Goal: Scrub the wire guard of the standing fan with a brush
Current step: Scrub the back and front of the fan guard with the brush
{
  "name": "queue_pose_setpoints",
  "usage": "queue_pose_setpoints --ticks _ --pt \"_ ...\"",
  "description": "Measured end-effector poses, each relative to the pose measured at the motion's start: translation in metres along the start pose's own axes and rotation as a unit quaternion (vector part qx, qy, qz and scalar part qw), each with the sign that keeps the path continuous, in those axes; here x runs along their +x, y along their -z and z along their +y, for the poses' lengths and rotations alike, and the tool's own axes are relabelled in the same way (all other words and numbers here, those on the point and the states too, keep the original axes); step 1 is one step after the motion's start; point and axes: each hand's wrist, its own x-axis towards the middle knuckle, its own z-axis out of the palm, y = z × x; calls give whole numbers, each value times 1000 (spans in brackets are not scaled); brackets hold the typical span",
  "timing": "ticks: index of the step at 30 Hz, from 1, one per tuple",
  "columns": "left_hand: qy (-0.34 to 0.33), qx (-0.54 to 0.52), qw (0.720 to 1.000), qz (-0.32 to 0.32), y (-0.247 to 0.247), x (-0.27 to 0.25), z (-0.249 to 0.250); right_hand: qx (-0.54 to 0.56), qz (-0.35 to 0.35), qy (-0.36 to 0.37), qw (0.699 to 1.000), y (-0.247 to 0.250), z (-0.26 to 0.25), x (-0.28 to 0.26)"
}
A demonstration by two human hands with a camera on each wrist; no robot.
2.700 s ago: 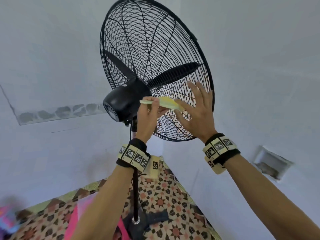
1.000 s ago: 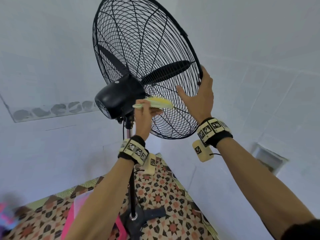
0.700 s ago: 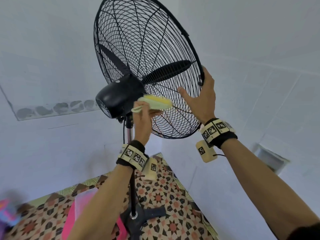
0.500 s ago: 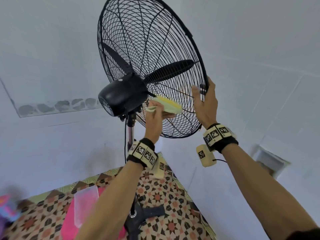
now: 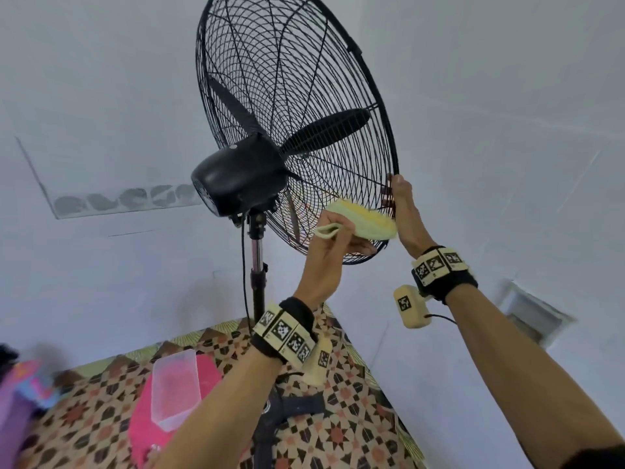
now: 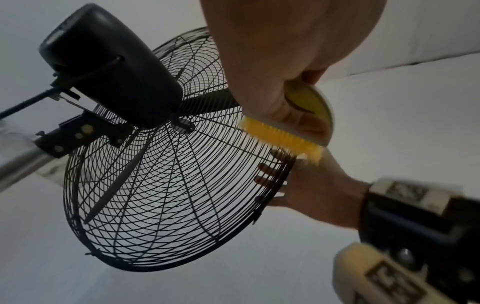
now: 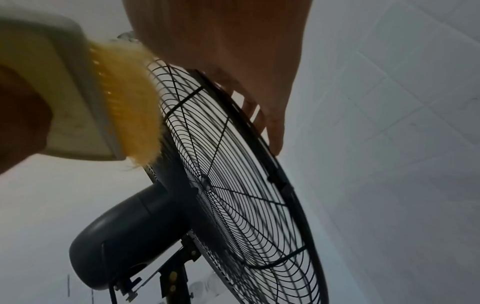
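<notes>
The black standing fan's wire guard (image 5: 294,96) tilts up in a white corner. My left hand (image 5: 334,245) grips a pale brush with yellow bristles (image 5: 362,221). The bristles (image 6: 280,135) press on the rear of the guard (image 6: 168,185) at its lower right rim. My right hand (image 5: 404,204) grips that rim just beside the brush, its fingers (image 6: 262,179) showing through the wires from the front side. In the right wrist view the brush (image 7: 103,102) sits against the guard (image 7: 246,185) under my right hand (image 7: 233,51).
The black motor housing (image 5: 236,174) sits behind the guard on a chrome pole (image 5: 257,265) with a cord beside it. The fan's base (image 5: 287,407) stands on a patterned floor (image 5: 355,428). A pink tub with a clear container (image 5: 174,387) lies left of the base. A wall recess (image 5: 534,313) is at right.
My left hand has carried the brush from beside the motor housing out and down to the guard's lower right rim. My right hand has slid lower along the rim.
</notes>
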Motion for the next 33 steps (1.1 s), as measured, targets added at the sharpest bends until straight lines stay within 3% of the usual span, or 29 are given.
queue_pose_setpoints --ticks 5,10,12,16,18,22,25,29,31,33 --pt "-32 37 999 19 -4 -3 8 17 -29 12 999 12 11 2" --pt "-21 82 982 170 38 17 11 21 -27 12 999 11 15 -1" --pt "-24 87 984 151 40 17 16 22 -29 20 999 11 14 -1" --pt "-23 77 995 53 16 8 22 33 -26 30 999 12 14 -2" --pt "-20 94 993 76 21 15 17 35 -23 32 999 11 18 -1" --pt "-24 104 978 180 48 31 13 33 -22 38 998 13 17 -1" --pt "-58 112 981 144 37 17 23 25 -29 53 998 14 16 -2" --pt "-77 159 983 58 -23 -13 22 44 -39 47 997 16 23 3" --pt "-64 208 973 71 -38 -16 8 55 -49 45 996 19 24 4" --pt "-61 241 958 142 -32 -14 2 62 -56 40 996 21 23 4"
